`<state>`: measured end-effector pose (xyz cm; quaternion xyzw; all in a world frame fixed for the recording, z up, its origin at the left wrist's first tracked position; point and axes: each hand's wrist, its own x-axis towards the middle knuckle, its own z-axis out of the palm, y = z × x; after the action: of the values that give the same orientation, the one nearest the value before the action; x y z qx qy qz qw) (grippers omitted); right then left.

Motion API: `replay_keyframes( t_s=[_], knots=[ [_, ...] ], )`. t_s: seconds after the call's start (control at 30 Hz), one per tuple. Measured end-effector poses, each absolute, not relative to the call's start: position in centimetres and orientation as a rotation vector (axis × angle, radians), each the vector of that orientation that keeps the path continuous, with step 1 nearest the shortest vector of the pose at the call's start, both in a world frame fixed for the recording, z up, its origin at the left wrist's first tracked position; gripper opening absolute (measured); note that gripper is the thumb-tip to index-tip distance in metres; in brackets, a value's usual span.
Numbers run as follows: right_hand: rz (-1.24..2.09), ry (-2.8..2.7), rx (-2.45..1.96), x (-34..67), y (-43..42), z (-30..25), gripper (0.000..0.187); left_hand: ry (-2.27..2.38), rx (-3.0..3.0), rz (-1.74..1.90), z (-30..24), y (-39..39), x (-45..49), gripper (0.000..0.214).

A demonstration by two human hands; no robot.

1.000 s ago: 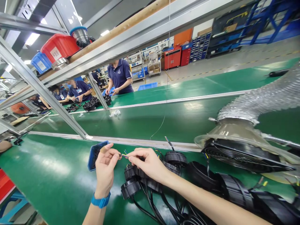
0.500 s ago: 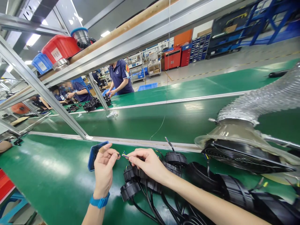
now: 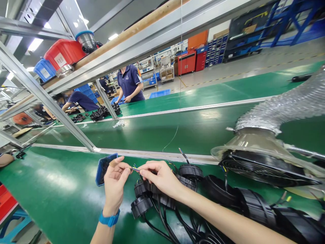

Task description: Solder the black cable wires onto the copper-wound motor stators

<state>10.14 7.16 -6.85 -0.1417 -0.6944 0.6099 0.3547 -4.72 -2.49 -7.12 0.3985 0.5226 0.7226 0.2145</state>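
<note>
Wires point(image 3: 135, 168), yellow and blue, thin, light, limp, best held near the tips, pinched by thumb and forefinger of left hand point(image 3: 114, 179) and right hand point(image 3: 160, 177); black connectors point(image 3: 141, 205) at six o'clock, blue tray point(image 3: 103, 169) at nine, fan point(image 3: 264, 169) at three.

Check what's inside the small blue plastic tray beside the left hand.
The small blue plastic tray holds dark loose bits, too small to identify. The left hand covers its right edge, hiding whatever lies there.
</note>
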Motion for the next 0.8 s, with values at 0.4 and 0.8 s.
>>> replay_keyframes(
  t_s=[0.4,0.8],
  knots=[
    [1.691,-1.692,-0.457,9.8,6.9,-7.1,0.022,1.597,1.202,1.967,-7.6,-2.6,-4.0,0.036],
    [1.754,-1.635,-0.450,9.6,6.9,-7.3,0.031,1.549,1.057,2.038,-7.2,-2.5,-5.3,0.038]
  ],
)
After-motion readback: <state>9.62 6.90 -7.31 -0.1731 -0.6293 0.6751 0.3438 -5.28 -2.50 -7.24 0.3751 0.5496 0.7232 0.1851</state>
